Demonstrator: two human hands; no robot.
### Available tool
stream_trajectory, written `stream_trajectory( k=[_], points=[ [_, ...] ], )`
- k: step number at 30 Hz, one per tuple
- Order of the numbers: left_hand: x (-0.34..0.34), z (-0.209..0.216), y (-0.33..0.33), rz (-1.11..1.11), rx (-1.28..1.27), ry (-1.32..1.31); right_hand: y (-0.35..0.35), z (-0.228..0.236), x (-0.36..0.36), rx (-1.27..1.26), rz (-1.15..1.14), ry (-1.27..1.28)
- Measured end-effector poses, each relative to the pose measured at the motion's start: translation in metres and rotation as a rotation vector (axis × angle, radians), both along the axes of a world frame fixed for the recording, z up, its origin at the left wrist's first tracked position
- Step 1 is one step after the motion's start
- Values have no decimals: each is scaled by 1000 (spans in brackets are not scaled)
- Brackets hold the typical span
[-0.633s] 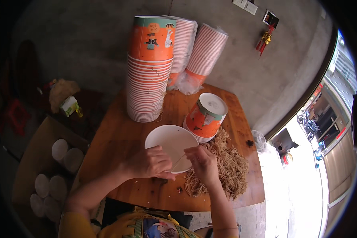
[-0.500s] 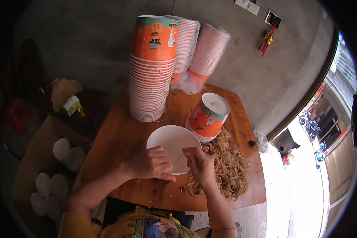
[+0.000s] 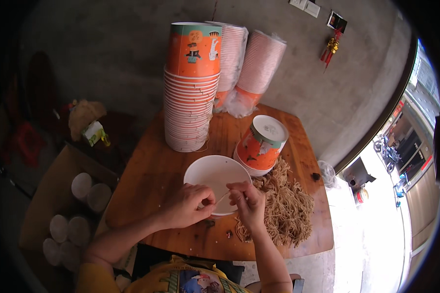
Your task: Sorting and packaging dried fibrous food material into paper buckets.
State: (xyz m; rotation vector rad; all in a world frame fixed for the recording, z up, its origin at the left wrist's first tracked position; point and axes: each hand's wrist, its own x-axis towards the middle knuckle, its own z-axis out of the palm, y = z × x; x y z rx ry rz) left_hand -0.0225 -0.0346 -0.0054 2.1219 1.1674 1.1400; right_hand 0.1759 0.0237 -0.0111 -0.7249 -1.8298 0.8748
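A white-lined paper bucket stands mouth up on the table before me. Over its near rim, my left hand is closed, with thumb and fingers pinching. Just to the right, my right hand is closed in a pinch too. A thin tan string stretches between the two hands; its ends are hidden in my fingers. Next to my right hand lies a heap of tan strings. Behind the heap, a short stack of orange and green paper buckets sits upside down.
At the back left of the wooden table rises a tall stack of paper buckets. Plastic-wrapped bucket stacks lean by the grey wall. A cardboard box with several white-ended cylindrical items stands on the floor at left.
My left hand has turned, so its thumb and curled fingers now point up and toward the right hand. The right hand keeps its pinch. The whole view has shifted slightly.
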Motion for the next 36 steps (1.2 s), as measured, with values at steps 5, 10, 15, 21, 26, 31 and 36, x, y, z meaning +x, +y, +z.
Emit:
stream_trajectory(
  k=[5, 10, 15, 21, 26, 31, 36],
  points=[
    [17, 5, 3, 14, -220, -276, 4, 2, 1, 141, -4, -63],
    [27, 9, 6, 153, -297, -313, 3, 5, 1, 167, -6, -123],
    [21, 6, 2, 185, -147, -36, 5, 7, -2, 249, -80, -72],
    [14, 0, -9, 161, 39, 201, 24, 28, -3, 44, -152, -150],
    [6, -4, -7, 25, 66, 172, 46, 22, -21, 183, -156, -453],
    [4, -5, -13, 24, 98, 83, 60, 15, -31, 219, -65, -750],
    [7, -4, -14, 13, 219, 219, 70, 1, -35, 278, -34, -767]
  ],
)
